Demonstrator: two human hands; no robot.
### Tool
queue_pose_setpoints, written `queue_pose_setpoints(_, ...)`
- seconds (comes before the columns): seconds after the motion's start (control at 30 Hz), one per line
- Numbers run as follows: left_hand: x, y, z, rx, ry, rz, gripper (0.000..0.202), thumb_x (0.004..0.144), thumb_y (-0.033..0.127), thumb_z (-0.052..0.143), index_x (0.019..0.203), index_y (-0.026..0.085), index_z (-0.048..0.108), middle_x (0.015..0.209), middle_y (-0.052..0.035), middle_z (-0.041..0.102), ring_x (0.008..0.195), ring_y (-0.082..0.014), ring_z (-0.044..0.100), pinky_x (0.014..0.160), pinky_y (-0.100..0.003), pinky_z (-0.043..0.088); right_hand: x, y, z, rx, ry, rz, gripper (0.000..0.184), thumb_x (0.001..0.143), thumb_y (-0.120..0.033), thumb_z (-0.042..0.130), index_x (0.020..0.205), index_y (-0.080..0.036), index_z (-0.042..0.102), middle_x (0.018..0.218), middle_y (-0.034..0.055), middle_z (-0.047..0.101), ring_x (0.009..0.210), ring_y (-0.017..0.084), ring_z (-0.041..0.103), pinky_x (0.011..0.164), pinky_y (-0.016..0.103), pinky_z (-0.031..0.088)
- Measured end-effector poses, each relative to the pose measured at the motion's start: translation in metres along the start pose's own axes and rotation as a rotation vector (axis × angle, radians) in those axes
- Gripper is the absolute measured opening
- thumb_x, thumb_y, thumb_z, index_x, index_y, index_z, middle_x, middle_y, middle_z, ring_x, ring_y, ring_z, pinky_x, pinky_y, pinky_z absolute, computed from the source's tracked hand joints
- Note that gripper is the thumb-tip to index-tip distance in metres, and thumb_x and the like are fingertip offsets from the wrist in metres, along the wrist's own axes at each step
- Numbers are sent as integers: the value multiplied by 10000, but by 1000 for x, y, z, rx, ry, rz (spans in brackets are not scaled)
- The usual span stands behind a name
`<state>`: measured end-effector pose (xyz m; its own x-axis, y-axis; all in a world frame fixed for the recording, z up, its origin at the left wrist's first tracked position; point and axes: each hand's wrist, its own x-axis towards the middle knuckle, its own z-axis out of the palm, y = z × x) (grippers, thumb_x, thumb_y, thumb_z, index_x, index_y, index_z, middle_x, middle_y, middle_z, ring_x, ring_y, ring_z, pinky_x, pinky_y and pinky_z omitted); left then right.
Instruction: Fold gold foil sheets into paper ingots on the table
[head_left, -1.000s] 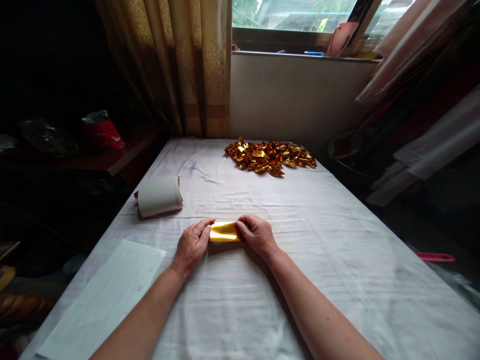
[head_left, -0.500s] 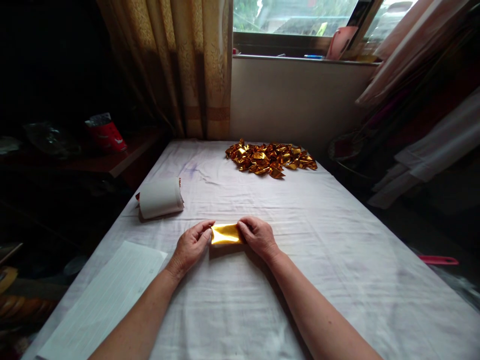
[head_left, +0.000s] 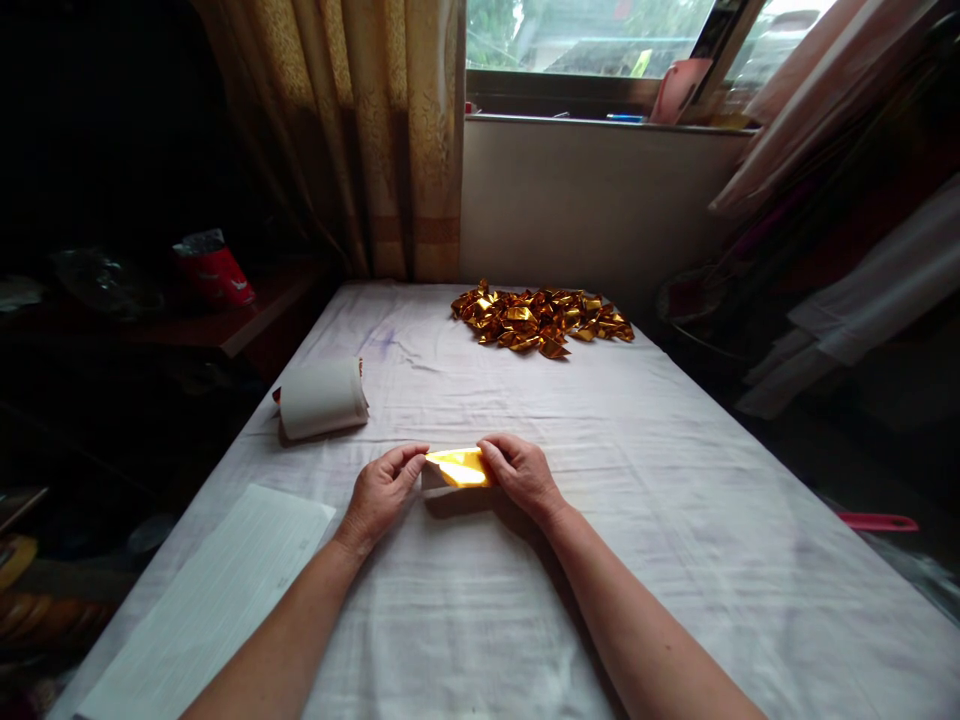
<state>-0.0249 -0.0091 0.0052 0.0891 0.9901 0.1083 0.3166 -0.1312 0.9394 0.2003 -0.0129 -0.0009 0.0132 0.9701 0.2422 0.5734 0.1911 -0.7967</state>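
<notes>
A small piece of gold foil paper lies on the white cloth in front of me, partly folded so its pale underside shows at the lower left. My left hand pinches its left corner with thumb and forefinger. My right hand grips its right end, fingers curled over it. Both forearms rest on the cloth.
A heap of folded gold foil pieces lies at the far end of the table. A curled stack of white-backed sheets sits to the left, a lined white sheet at the near left. A dark side shelf holds a red packet.
The left end of the gold paper has been folded over, showing its pale underside. Both hands stayed in place.
</notes>
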Motion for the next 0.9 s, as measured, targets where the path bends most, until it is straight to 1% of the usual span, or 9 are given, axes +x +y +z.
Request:
queue_pose_setpoints(0.23, 0, 3, 2, 18, 51, -7, 450, 792, 570, 577, 888, 167, 754, 846, -58, 765, 804, -214, 690, 742, -282, 532, 2, 4, -2, 196, -31, 51, 392, 882, -507, 476, 822, -213, 728, 772, 28, 741, 731, 186, 680, 684, 279, 507)
queue_pose_setpoints(0.37, 0, 5, 2, 65, 74, 0, 438, 808, 550, 541, 837, 163, 743, 730, -29, 730, 731, -192, 660, 677, -250, 503, 2, 7, 0, 292, -21, 99, 489, 878, -601, 462, 845, -195, 733, 726, 37, 727, 693, 184, 673, 651, 279, 516)
queue_pose_setpoints(0.43, 0, 6, 2, 86, 96, -1, 418, 804, 532, 531, 788, 163, 728, 657, -13, 687, 673, -173, 630, 635, -232, 482, 2, 7, -1, 306, -18, 100, 548, 871, -656, 439, 823, -193, 727, 667, 31, 696, 654, 176, 652, 628, 277, 511)
queue_pose_setpoints(0.53, 1, 6, 2, 113, 148, 0, 395, 796, 514, 522, 713, 169, 694, 588, 4, 622, 613, -149, 580, 593, -217, 453, 3, 4, -5, 332, -29, 95, 601, 861, -700, 403, 724, -191, 693, 625, 27, 652, 604, 157, 613, 615, 273, 500)
queue_pose_setpoints(0.6, 2, 6, 2, 126, 177, 5, 393, 795, 516, 515, 681, 174, 673, 570, 10, 592, 594, -141, 555, 586, -214, 444, 4, 1, -8, 371, -50, 93, 569, 849, -681, 432, 693, -189, 672, 647, 30, 652, 611, 150, 603, 634, 273, 502)
queue_pose_setpoints(0.63, 2, 7, 2, 131, 187, 6, 393, 796, 517, 512, 672, 177, 665, 565, 13, 582, 588, -138, 547, 585, -213, 442, 5, -1, -10, 400, -66, 97, 524, 836, -654, 471, 712, -188, 677, 668, 29, 658, 627, 150, 606, 646, 275, 505)
queue_pose_setpoints(0.77, 3, 8, 1, 150, 201, 3, 391, 799, 514, 498, 641, 184, 635, 554, 20, 560, 580, -132, 534, 585, -211, 435, 4, -6, -14, 561, -118, 163, 331, 738, -478, 627, 888, -197, 716, 779, 20, 690, 704, 159, 633, 672, 279, 516)
queue_pose_setpoints(0.83, 3, 9, 0, 158, 207, -1, 387, 801, 510, 497, 637, 185, 629, 551, 22, 556, 580, -131, 533, 584, -209, 432, 3, -7, -14, 628, -140, 209, 329, 704, -418, 650, 942, -202, 718, 829, 24, 699, 724, 161, 636, 659, 273, 513)
queue_pose_setpoints(0.9, 3, 9, 0, 164, 215, -2, 385, 802, 509, 498, 635, 186, 625, 546, 25, 548, 576, -130, 531, 575, -207, 431, 3, -7, -13, 665, -151, 247, 345, 695, -404, 658, 972, -206, 713, 849, 28, 699, 719, 159, 631, 628, 261, 501)
